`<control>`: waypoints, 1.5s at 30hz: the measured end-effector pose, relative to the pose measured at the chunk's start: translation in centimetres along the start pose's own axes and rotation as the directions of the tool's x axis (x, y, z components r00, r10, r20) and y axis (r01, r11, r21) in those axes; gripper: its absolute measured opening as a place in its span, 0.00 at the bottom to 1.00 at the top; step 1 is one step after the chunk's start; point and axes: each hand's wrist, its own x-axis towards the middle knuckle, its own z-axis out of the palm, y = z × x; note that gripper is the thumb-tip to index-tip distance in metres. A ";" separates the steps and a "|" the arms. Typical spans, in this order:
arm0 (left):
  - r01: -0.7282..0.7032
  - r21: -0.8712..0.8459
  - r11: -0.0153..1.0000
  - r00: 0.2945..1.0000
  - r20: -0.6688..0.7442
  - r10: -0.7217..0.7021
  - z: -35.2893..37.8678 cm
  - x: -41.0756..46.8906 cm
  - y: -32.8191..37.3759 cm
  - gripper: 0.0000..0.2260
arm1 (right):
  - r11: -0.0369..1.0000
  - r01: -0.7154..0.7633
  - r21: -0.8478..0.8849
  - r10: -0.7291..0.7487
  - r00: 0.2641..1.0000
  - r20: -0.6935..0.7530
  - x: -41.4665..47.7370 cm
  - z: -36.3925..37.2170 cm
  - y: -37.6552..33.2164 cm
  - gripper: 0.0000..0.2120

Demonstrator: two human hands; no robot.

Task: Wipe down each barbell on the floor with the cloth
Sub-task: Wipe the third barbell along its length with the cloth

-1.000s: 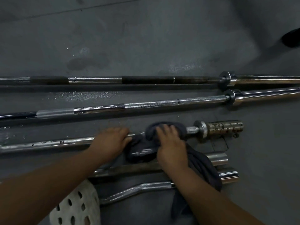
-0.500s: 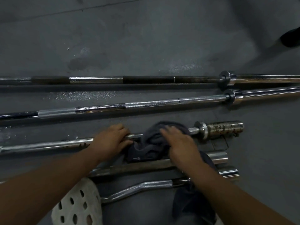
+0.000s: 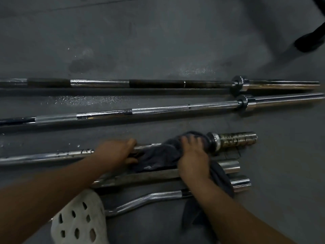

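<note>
Several barbells lie side by side on the grey floor. The third barbell (image 3: 52, 155) has a rusty sleeve (image 3: 237, 139) at its right end. My left hand (image 3: 116, 152) grips its shaft. My right hand (image 3: 192, 155) holds a dark cloth (image 3: 158, 157) wrapped over the shaft just left of the collar. The cloth's tail hangs down past my right wrist. Two long barbells lie farther away, one with dark grip sections (image 3: 158, 84) and one knurled chrome (image 3: 158, 110). Nearer me lie a dull straight bar (image 3: 140, 177) and a curved chrome bar (image 3: 146, 199).
A white perforated shoe (image 3: 79, 219) shows at the bottom left by the curved bar. A dark object (image 3: 309, 41) sits at the upper right edge. Bare grey floor (image 3: 158, 41) stretches beyond the far barbell.
My right hand slid the cloth rightward along the shaft, up against the collar. My left hand keeps its grip on the same shaft.
</note>
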 end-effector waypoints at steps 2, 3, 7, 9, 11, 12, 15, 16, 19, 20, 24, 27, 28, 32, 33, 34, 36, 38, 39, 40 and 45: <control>0.046 -0.224 0.973 0.978 0.208 0.002 -1.0 1.5 0.1 0.19 | 0.979 0.201 -0.035 -0.198 0.978 0.061 -1.3 0.7 -2.4 0.31; 0.081 -0.308 0.948 0.966 0.259 0.002 -1.6 2.2 0.1 0.17 | 0.952 0.302 -0.045 -0.299 0.952 0.070 -1.1 0.3 -1.9 0.31; 0.083 -0.080 0.993 0.996 -0.032 -0.086 -1.5 0.6 -1.0 0.21 | 0.995 0.067 -0.079 -0.064 0.997 0.033 1.6 -2.2 4.5 0.30; 0.072 -0.041 0.997 0.974 -0.212 -0.079 -0.4 -0.6 -1.2 0.19 | 0.992 -0.079 -0.102 0.075 0.996 -0.042 0.9 -1.3 2.9 0.31; 0.041 -0.072 0.997 0.980 -0.190 -0.054 0.3 -0.6 -1.3 0.17 | 0.999 0.026 -0.039 -0.027 0.999 -0.029 -0.9 0.4 -1.2 0.32; 0.019 -0.078 0.997 0.990 -0.138 -0.030 0.3 -0.2 -1.6 0.17 | 0.991 0.134 -0.021 -0.134 0.991 -0.015 -1.7 1.0 -2.9 0.33; 0.004 -0.281 0.960 0.994 0.103 0.026 -0.8 0.9 -3.0 0.23 | 0.938 0.345 -0.031 -0.344 0.938 0.038 -1.3 -0.3 -2.0 0.32; 0.010 -0.377 0.926 0.987 0.154 0.052 -1.3 1.1 -3.1 0.26 | 0.950 0.307 -0.048 -0.306 0.952 0.027 -0.4 -0.8 -0.1 0.30; -0.018 -0.373 0.928 0.988 0.137 0.074 -1.7 0.6 -3.0 0.37 | 0.998 -0.001 -0.057 0.001 1.000 -0.003 1.5 -1.5 4.2 0.27; -0.039 -0.296 0.954 0.997 0.052 0.057 -1.1 -0.1 -2.8 0.34 | 0.997 -0.077 -0.017 0.077 0.997 -0.003 1.4 -1.1 3.6 0.28; -0.082 -0.063 0.995 0.973 -0.220 0.066 1.6 -1.3 -1.8 0.25 | 0.998 0.030 0.059 -0.032 0.999 0.036 -1.5 0.4 -4.2 0.37; 0.057 -0.178 0.982 0.994 0.100 -0.040 0.7 0.9 -2.5 0.21 | 0.975 0.214 -0.061 -0.214 0.977 0.013 -0.6 -0.2 -2.5 0.33; 0.078 -0.271 0.959 0.984 0.176 -0.030 0.2 1.3 -2.9 0.23 | 0.973 0.212 -0.095 -0.213 0.977 0.004 0.2 -0.5 -0.5 0.31; 0.045 -0.159 0.986 0.999 -0.022 -0.049 -0.4 0.7 -2.8 0.19 | 0.995 0.005 0.098 0.005 0.995 -0.101 1.0 -0.1 2.1 0.24; 0.027 -0.054 0.998 0.994 -0.108 -0.032 -0.3 0.3 -2.4 0.19 | 0.990 -0.014 0.144 0.033 0.992 -0.126 0.7 0.5 0.5 0.24; -0.003 -0.016 1.000 0.983 -0.186 0.000 -0.1 0.1 -2.1 0.18 | 0.989 0.020 0.146 0.001 0.990 -0.143 0.3 1.0 -1.1 0.24; -0.019 -0.073 0.997 0.989 -0.147 0.008 -0.4 0.2 -2.1 0.18 | 0.969 0.238 0.070 -0.226 0.963 -0.145 -0.4 1.4 -2.3 0.26; 0.012 -0.327 0.945 0.999 0.038 0.001 -1.3 0.7 -3.3 0.20 | 0.939 0.345 0.006 -0.339 0.928 -0.157 0.6 0.4 0.2 0.27; 0.042 -0.428 0.903 0.994 0.108 0.005 -2.0 0.8 -3.6 0.19 | 0.960 0.281 0.008 -0.276 0.948 -0.159 1.1 -0.2 1.9 0.26; 0.072 -0.452 0.889 0.988 0.154 -0.001 -2.4 1.0 -3.7 0.17 | 0.988 0.148 0.041 -0.141 0.981 -0.136 1.3 -0.6 3.4 0.26; 0.141 0.034 0.990 0.965 -0.230 -0.129 0.5 -0.9 -0.4 0.17 | 0.991 0.122 0.050 -0.119 0.991 -0.065 -0.1 0.6 -1.6 0.29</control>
